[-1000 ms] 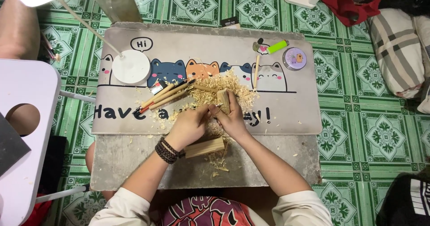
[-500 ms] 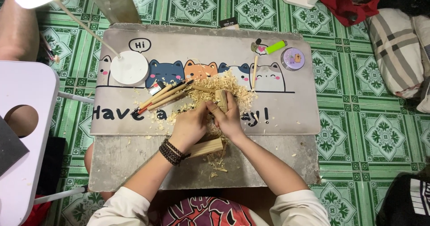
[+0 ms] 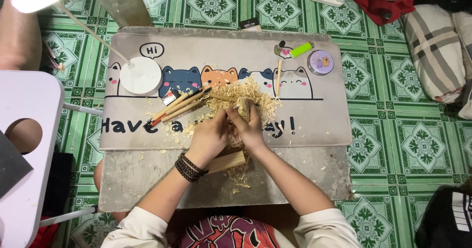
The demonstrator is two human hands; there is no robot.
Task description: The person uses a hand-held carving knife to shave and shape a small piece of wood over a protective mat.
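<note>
Both hands, left hand (image 3: 209, 137) and right hand (image 3: 250, 127), close their fingers around a small wood piece (image 3: 242, 105) above the shavings pile (image 3: 246, 95); a slip could likely nick a finger.

— What's held there?
— A small pale wooden piece (image 3: 242, 105), upright, its top showing above the fingers, over a heap of wood shavings (image 3: 246, 94).
— Anything else?
— A pale rectangular wooden block (image 3: 225, 162) lies flat, just below the wrists.
</note>
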